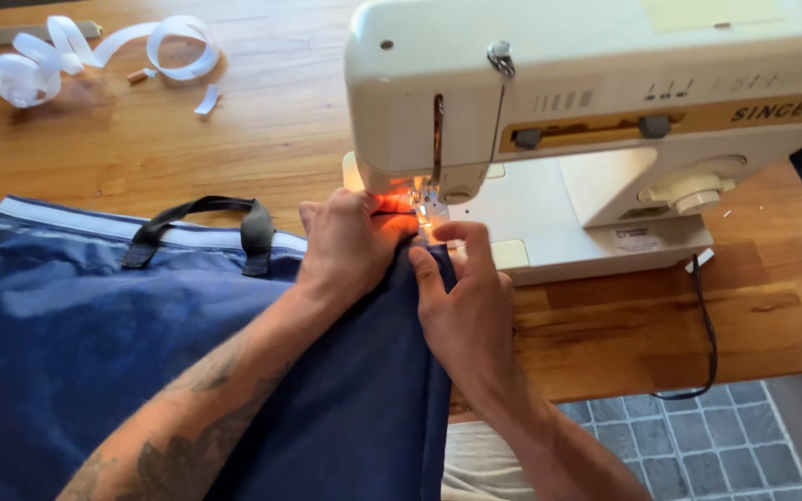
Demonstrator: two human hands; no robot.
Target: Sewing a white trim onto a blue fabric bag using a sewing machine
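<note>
Currently: blue cloth (95,353) on wooden table (271,130), its edge under the needle (422,199) of the sewing machine (587,102). Left hand (350,243) and right hand (464,297) press flat, fingers extended, gripping nothing. Risks: fingertips near needle; hanging cloth may drag the seam crooked.

There is only one view, from a camera on the person's head. It looks down and forward, towards 12 o'clock, from close above the wooden table (262,130), with the sewing machine (596,121) at 1 o'clock and both forearms entering from 6 o'clock.
</note>
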